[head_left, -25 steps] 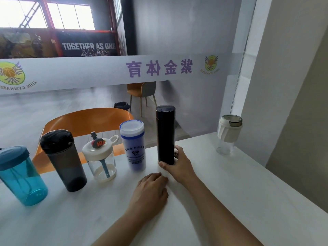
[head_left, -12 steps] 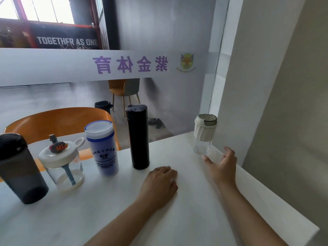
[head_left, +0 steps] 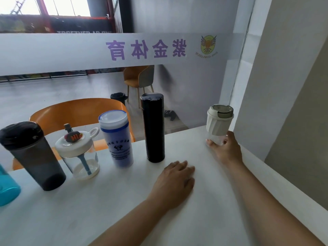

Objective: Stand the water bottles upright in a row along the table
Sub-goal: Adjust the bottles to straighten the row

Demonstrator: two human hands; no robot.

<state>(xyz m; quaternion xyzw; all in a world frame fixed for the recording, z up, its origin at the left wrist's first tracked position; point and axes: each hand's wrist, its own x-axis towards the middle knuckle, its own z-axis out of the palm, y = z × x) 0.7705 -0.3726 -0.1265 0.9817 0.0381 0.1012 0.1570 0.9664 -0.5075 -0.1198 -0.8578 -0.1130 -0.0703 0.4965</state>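
Several bottles stand upright in a row on the white table (head_left: 110, 206): a teal shaker (head_left: 7, 189) cut off at the left edge, a dark grey shaker (head_left: 33, 157), a clear jar with a white lid and straw (head_left: 79, 155), a purple bottle with a white cap (head_left: 118, 139) and a tall black flask (head_left: 154, 128). Apart from them, at the far right, stands a clear cup with a white sleeve and grey lid (head_left: 219, 121). My right hand (head_left: 227, 150) is wrapped around its clear base. My left hand (head_left: 174, 181) rests palm down on the table, holding nothing.
An orange chair (head_left: 74, 112) stands behind the table. A glass partition with a frosted band runs along the far edge, and a wall corner (head_left: 266, 103) is close on the right. The table's right edge slants down past my right arm.
My right hand let go of the black flask, reached right and closed around the base of the white-sleeved cup. The view turned right, then back a little. My left hand stayed flat.
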